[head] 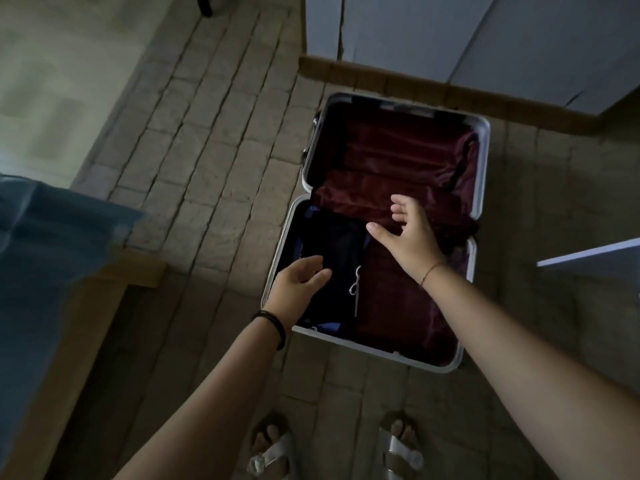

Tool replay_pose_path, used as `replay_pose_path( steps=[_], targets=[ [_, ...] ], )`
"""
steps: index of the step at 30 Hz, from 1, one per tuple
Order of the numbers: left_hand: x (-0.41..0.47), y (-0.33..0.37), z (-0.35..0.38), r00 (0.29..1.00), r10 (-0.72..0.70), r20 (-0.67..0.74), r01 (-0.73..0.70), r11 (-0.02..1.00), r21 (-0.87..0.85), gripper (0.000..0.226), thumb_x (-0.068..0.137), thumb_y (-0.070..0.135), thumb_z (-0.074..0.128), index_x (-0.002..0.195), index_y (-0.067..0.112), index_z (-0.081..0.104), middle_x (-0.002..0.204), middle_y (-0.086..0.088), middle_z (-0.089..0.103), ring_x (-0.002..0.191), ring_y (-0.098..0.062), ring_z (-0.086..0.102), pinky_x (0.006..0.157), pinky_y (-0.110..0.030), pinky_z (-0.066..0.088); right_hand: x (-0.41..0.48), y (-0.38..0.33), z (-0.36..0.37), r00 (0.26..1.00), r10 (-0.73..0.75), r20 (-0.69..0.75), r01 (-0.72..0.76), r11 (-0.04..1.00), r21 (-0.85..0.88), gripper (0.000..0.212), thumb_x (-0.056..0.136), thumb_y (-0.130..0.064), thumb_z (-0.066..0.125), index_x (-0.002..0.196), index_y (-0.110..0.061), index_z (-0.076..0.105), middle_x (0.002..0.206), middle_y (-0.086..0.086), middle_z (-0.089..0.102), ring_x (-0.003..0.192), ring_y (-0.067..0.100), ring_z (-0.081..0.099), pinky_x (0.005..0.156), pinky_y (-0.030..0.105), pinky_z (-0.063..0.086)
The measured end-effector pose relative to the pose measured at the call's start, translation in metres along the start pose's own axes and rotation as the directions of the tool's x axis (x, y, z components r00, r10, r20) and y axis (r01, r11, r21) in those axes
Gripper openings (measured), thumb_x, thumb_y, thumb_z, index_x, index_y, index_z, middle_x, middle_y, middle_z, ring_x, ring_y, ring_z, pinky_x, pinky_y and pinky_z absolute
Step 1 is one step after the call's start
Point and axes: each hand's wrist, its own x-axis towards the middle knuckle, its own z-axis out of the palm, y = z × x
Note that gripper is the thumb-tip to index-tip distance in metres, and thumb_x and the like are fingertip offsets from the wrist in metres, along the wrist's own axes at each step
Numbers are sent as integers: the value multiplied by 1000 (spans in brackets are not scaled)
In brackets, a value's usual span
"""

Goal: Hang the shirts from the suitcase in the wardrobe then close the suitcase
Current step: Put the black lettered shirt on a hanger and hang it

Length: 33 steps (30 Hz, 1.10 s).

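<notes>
Clothing [337,244], dark and folded, lies in the left part of the near half of the suitcase [381,355], with a white cord [355,282] on it and blue fabric [329,327] showing at its edges. The suitcase lies wide open on the tiled floor [207,150], both halves lined in maroon cloth [398,306].

The left hand [294,285] hangs over the near left edge of the dark clothing, fingers loosely bent and thumb apart, gripping nothing; whether the fingertips touch the cloth I cannot tell. The right hand [412,233] is spread wide above the hinge line, palm down over the maroon cloth, holding nothing.

A black band [273,323] circles the left wrist and a thin cord bracelet [431,271] the right. White wardrobe doors [415,29] stand just beyond the suitcase. A bed with a blue cover [52,254] is at the left, and sandalled feet [273,452] stand near the suitcase.
</notes>
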Motion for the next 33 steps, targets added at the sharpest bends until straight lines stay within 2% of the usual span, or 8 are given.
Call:
replay_pose_path(
  steps=[11, 14, 16, 19, 23, 27, 31, 33],
  targets=[
    [176, -193, 30, 996, -8, -93, 11, 999, 40, 70, 85, 34, 68, 145, 17, 36, 145, -3, 40, 132, -17, 39, 101, -25, 34, 57, 221, 134, 990, 131, 51, -129, 991, -35, 72, 80, -33, 72, 138, -10, 37, 140, 8, 42, 122, 15, 46, 95, 22, 36],
    [207, -217, 36, 990, -2, -141, 10, 999, 54, 84, 77, 46, 72, 146, 18, 33, 147, -4, 39, 134, -20, 37, 110, -36, 35, 72, 241, 155, 980, 168, 105, -171, 985, 21, 71, 82, -30, 71, 139, -8, 35, 138, 6, 44, 116, 11, 47, 91, 21, 37],
    [217, -223, 39, 985, -10, -172, 24, 996, 83, 83, 74, 49, 72, 143, 19, 37, 141, -3, 41, 132, -23, 37, 108, -43, 38, 78, 248, 162, 976, 188, 109, -194, 980, 52, 69, 81, -33, 72, 136, -11, 38, 131, 3, 50, 112, 11, 51, 94, 26, 43],
    [222, -221, 42, 980, -8, -199, -4, 998, -60, 53, 81, 31, 73, 126, 17, 49, 109, 4, 55, 108, -18, 54, 87, -26, 50, 81, 251, 167, 960, 251, 122, -267, 953, 145, 57, 78, -35, 74, 124, -12, 48, 115, 2, 63, 100, 13, 62, 86, 28, 51],
    [221, -216, 45, 981, -21, -192, -5, 991, -135, 49, 82, 25, 73, 124, 11, 51, 110, -1, 60, 98, -16, 60, 82, -25, 48, 70, 239, 172, 928, 279, 248, -356, 863, 359, 24, 83, -20, 70, 104, -12, 64, 110, 12, 69, 92, 16, 67, 82, 27, 53],
    [216, -211, 42, 987, -64, -149, 27, 970, -241, 32, 84, 22, 71, 107, 6, 58, 100, -6, 69, 84, -11, 65, 69, -18, 51, 58, 217, 169, 910, 239, 338, -392, 757, 522, 29, 90, -7, 58, 118, 1, 59, 110, 13, 68, 91, 18, 68, 80, 23, 55],
    [191, -184, 29, 986, -51, -162, 0, 953, -303, 47, 74, 34, 79, 103, 9, 51, 90, -4, 56, 76, -11, 57, 65, -18, 48, 40, 175, 146, 910, 194, 367, -396, 668, 630, 27, 94, -4, 49, 120, -4, 55, 107, 5, 68, 91, 13, 69, 83, 23, 55],
    [164, -154, 23, 992, -49, -116, 6, 940, -341, 42, 74, 32, 79, 92, 12, 47, 85, -5, 56, 74, -12, 59, 65, -21, 51, 28, 145, 124, 913, 182, 366, -394, 630, 669, 28, 95, -4, 48, 122, -4, 54, 108, 6, 68, 92, 14, 69, 81, 24, 56]
  ],
)
